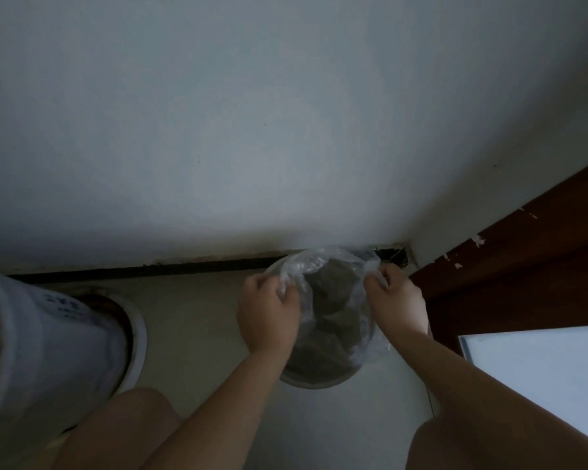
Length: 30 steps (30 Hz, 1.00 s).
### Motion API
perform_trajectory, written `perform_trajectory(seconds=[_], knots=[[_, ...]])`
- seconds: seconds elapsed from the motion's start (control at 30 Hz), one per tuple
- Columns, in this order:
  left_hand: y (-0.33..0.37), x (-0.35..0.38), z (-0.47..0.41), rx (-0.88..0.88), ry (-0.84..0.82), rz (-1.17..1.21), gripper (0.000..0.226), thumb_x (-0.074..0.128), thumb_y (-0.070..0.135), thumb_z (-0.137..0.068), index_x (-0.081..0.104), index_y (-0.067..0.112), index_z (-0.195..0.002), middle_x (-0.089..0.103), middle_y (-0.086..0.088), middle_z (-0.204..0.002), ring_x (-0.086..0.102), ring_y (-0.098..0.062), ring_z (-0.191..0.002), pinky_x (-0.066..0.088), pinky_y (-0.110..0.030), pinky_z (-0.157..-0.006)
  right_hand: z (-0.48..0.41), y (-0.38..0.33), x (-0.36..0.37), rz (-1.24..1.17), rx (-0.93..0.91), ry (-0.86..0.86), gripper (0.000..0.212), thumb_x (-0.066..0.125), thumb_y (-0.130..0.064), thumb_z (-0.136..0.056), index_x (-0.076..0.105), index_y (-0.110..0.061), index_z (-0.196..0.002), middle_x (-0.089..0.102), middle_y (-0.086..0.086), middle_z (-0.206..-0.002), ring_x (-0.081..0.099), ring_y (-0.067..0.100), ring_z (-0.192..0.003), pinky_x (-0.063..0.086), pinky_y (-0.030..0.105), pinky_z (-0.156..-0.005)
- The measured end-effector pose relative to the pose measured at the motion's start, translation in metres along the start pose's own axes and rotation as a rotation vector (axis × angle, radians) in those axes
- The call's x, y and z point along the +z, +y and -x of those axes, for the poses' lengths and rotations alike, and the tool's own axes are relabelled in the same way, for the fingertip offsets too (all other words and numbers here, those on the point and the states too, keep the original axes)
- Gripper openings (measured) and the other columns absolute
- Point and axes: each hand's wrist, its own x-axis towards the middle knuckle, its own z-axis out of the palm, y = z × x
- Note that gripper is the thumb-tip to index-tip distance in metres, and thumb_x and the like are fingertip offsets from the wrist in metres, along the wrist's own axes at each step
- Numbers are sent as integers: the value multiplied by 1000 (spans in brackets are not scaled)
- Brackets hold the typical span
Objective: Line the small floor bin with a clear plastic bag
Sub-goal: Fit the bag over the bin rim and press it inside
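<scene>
A small round floor bin (314, 380) with a pale rim stands on the floor against the wall, near the corner. A clear plastic bag (311, 261) hangs inside it, with its crinkled mouth raised above the far rim. My left hand (269, 312) pinches the bag's left edge. Gripping the bag's right edge beside the bin's right rim is my right hand (396, 298). The bin's inside looks dark through the plastic.
A plain white wall (252, 130) with a dark skirting strip (143, 269) runs behind the bin. A brown wooden door frame (510, 266) stands at the right, a pale surface (540, 374) below it. A large white cylindrical object (48, 340) rests at the left. My knees fill the bottom.
</scene>
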Motion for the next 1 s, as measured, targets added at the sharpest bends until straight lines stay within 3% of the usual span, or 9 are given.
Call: perform_trajectory(seconds=[0.07,0.13,0.27,0.43,0.53,0.63,0.77,0.93,1.0], knots=[[1,-6,-4,-31,74,69,17,63,35,-82,60,19,-87,57,-4,-89,55,-27,-77,40,-31,-63,2,0,-1,-13,-1,-39,19,48,-25,-89,52,-13,-74,53,7,-62,46,18,-52,37,31,-51],[2,-9,-10,-196,-31,231,22,66,38,-77,52,25,-86,57,4,-79,57,-23,-72,37,-30,-57,3,-1,-2,-18,-4,-50,19,52,-33,-88,54,-18,-78,58,3,-66,52,17,-55,39,29,-52],[-1,-14,-26,-346,-121,499,29,67,42,-78,58,15,-86,61,0,-69,61,-18,-62,43,-30,-58,-1,-1,-1,-110,7,-2,29,49,-51,-88,56,-23,-83,61,0,-70,59,17,-62,44,30,-55],[-14,-29,-55,-354,-106,601,26,70,31,-82,59,17,-63,53,2,-50,49,-9,-39,38,-19,-40,-20,10,3,-150,-2,78,33,42,-37,-96,55,-17,-73,53,3,-61,47,15,-53,37,32,-53],[-19,-40,-68,-478,-437,698,23,72,36,-79,67,16,-68,57,6,-44,47,-3,-30,33,-11,-32,-34,17,5,-117,-5,96,34,42,-37,-96,53,-22,-68,51,1,-61,47,14,-52,35,30,-49],[-31,-40,-82,-528,-687,728,35,71,55,-66,73,20,-64,60,9,-56,49,-3,-47,38,-17,-43,-47,25,8,-86,-20,92,37,42,-37,-96,48,-22,-63,49,3,-64,45,15,-52,31,29,-50],[-51,-33,-97,-545,-778,884,39,68,48,-65,75,19,-91,76,1,-83,71,-14,-70,58,-28,-61,-59,33,11,-89,17,84,31,43,-38,-96,61,-19,-78,63,3,-71,55,13,-62,40,27,-55],[-57,-24,-101,-639,-645,862,32,55,36,-91,74,12,-81,75,-3,-67,69,-17,-53,53,-21,-45,-72,48,15,-57,113,42,32,46,-37,-95,69,-16,-86,64,1,-75,59,20,-69,41,30,-62],[-58,-16,-103,-595,-496,754,24,55,26,-93,69,5,-91,73,-10,-72,68,-23,-58,54,-24,-55,-76,54,18,-50,151,29,30,49,-34,-94,72,-14,-93,65,2,-79,61,24,-76,44,31,-67]])
